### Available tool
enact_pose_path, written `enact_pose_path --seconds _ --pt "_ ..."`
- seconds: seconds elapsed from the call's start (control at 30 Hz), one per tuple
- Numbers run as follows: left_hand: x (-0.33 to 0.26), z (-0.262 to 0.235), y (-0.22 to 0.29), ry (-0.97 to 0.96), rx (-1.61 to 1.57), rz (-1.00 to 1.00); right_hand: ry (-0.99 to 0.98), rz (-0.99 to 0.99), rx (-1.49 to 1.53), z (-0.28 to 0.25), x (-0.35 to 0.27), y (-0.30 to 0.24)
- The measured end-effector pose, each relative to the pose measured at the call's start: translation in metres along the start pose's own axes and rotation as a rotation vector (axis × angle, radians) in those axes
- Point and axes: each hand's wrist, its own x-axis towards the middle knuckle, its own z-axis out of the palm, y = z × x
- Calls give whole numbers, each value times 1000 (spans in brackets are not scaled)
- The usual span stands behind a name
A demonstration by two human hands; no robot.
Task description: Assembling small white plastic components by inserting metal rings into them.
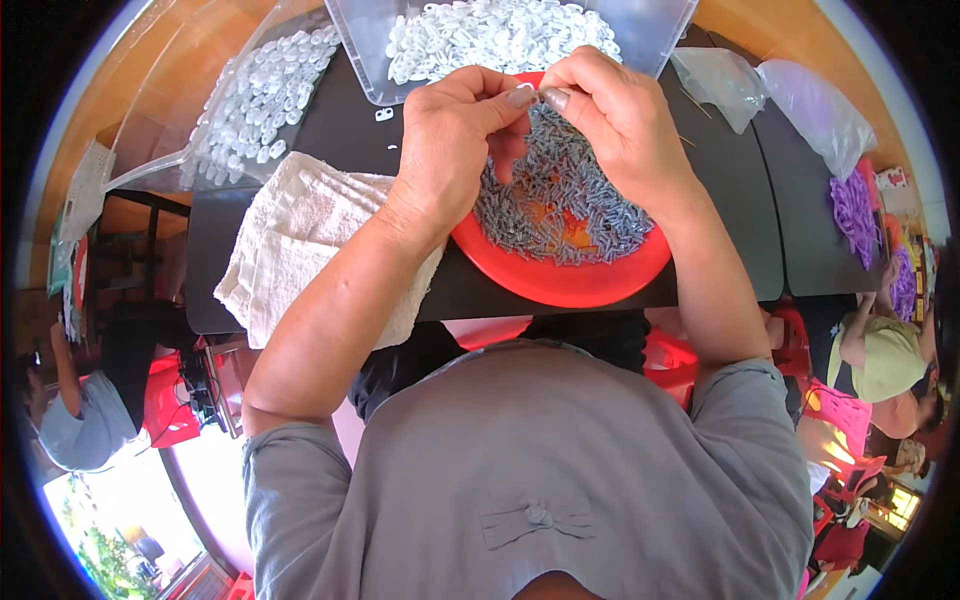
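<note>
Above the far side of a round red tray (560, 290), both hands meet with fingertips almost touching. My left hand (450, 135) is closed in a pinch on a small white plastic piece (524, 88), of which only an edge shows. Pinched too, my right hand (625, 125) comes against that piece from the other side; what lies between its thumb and finger is too small to make out. Many small grey screw-like parts (560, 190) fill the tray, heaped below the hands. One loose white piece with two holes (384, 114) lies on the dark table, left of my left hand.
A clear bin (360, 60) of white pieces stands behind the hands; another clear container (150, 172) with similar pieces is at left. A folded cream cloth (300, 230) lies under my left forearm. Plastic bags (820, 105) and purple strips (853, 215) are at right. Other people sit at both sides.
</note>
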Motion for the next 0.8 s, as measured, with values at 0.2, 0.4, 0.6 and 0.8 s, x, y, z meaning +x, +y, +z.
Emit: enact_pose_path --seconds 0.2,0.4,0.6,0.8 --pt "-3 5 6 -14 71 -8 21 -23 -71 0 -1 -1" --pt "-4 4 -1 32 103 12 48 -45 -122 9 -3 -3" --pt "-8 4 -4 65 120 18 50 -72 -141 14 -4 -8" --pt "-11 6 -4 103 171 6 38 -77 -97 17 -8 -7"
